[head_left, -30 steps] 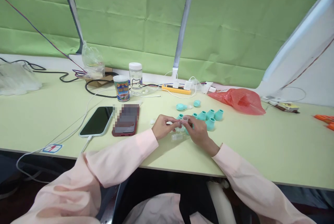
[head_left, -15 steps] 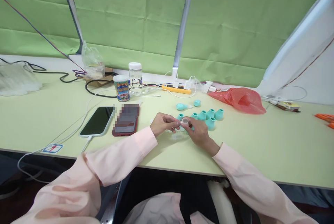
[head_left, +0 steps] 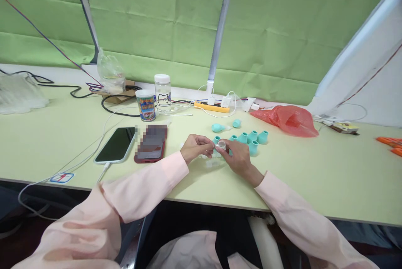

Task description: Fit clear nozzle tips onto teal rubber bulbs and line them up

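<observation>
Smooth clear plastic piece (head_left: pixel 222 145), matt rubbery teal bulbs (head_left: pixel 253 148), crinkled glossy plastic bag (head_left: pixel 292 121), smooth tabletop (head_left: pixel 314 172)

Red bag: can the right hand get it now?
Probably not yet: the right hand holds a clear cup. Once freed, it could likely reach over the teal pieces to the red bag.
</observation>
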`<action>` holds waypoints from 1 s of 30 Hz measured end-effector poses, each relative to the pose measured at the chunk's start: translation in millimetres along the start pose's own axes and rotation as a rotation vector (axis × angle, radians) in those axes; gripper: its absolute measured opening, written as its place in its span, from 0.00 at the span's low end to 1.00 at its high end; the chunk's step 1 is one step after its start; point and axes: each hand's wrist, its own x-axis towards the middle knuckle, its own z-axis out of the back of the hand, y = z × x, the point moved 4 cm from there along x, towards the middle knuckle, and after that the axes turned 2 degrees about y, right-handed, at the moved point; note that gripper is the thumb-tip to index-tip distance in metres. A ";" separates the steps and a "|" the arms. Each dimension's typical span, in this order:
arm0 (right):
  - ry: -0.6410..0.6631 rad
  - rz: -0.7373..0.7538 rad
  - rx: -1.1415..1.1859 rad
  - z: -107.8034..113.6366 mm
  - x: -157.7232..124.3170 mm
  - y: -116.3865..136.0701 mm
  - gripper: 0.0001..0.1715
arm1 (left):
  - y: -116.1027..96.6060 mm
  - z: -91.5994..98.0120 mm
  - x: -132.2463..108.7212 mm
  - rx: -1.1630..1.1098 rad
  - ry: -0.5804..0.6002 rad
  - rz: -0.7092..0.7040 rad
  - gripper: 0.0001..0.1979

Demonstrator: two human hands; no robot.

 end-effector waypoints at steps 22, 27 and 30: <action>-0.012 -0.001 -0.100 -2.0 0.5 -5.2 0.12 | -2.7 0.9 0.4 0.219 0.005 -0.152 0.12; -0.052 -0.006 -0.138 1.3 3.1 -0.9 0.12 | -2.3 0.2 -0.6 0.097 -0.022 -0.073 0.10; -0.052 -0.013 -0.138 1.1 3.5 1.0 0.13 | 1.4 1.7 1.5 -0.010 -0.016 -0.044 0.07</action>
